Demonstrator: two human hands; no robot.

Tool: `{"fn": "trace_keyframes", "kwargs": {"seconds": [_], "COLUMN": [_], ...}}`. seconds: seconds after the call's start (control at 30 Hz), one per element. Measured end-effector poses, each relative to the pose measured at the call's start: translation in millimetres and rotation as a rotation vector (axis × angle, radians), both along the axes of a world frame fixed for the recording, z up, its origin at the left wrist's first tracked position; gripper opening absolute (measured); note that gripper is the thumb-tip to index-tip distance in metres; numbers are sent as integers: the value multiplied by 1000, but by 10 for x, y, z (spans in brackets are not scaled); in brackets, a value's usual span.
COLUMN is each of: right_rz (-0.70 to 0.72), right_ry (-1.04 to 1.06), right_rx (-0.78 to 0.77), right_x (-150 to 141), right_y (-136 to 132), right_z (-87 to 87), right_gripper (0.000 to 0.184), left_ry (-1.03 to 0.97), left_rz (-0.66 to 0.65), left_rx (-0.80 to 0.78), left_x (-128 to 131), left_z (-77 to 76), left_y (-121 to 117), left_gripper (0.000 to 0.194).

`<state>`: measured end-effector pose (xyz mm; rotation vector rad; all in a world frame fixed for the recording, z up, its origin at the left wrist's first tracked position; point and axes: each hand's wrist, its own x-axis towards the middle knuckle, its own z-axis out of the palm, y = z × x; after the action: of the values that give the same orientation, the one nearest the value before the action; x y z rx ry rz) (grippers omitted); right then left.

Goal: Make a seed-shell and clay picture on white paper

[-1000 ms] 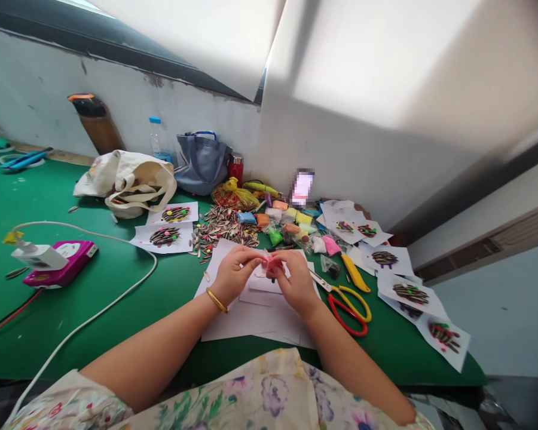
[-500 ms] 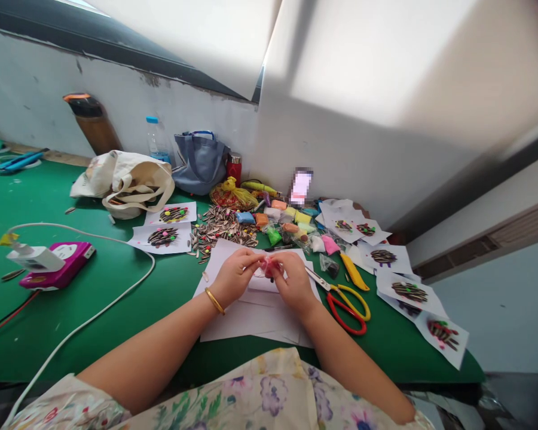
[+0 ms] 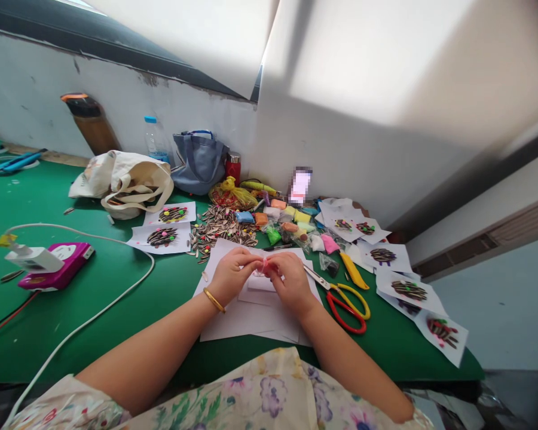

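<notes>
Between my fingertips is a small pinkish-red packet (image 3: 265, 266) in thin clear plastic, which looks like modelling clay. My left hand (image 3: 235, 273) pinches one side of it, and my right hand (image 3: 291, 280) closes round the other, hiding much of it. Both hands are just above overlapping white paper sheets (image 3: 228, 322). Scissors (image 3: 346, 304) with one red and one yellow handle lie right of my right hand, blades toward the paper. Beyond my hands are a heap of striped sunflower seeds (image 3: 224, 227) and several coloured clay packets (image 3: 289, 227).
Seed pictures on paper lie at the left (image 3: 162, 237) and along the right edge (image 3: 409, 291). A yellow cutter (image 3: 353, 272) is near the scissors. A white cable (image 3: 89, 316) loops from a purple power strip (image 3: 58, 269). Bags (image 3: 200, 164) and a phone (image 3: 300, 186) stand at the back.
My fingers have shifted slightly around the pinkish-red packet, and less of it shows now. A dark spot below it is no longer visible. The whole view has drifted a little.
</notes>
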<state>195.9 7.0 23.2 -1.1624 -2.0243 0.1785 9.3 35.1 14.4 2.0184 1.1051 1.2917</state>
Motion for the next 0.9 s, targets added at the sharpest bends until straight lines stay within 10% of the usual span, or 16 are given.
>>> {"fn": "trace_keyframes", "kwargs": {"seconds": [0.9], "right_rz": [-26], "right_ry": [208], "right_rx": [-15], "right_x": [37], "right_y": [17], "right_z": [-82], "right_gripper": [14], "left_ry": [127], "left_rz": [28], "left_rx": [47], "left_x": [15], "left_z": [51], "left_y": [-86], "left_gripper": [17]}}
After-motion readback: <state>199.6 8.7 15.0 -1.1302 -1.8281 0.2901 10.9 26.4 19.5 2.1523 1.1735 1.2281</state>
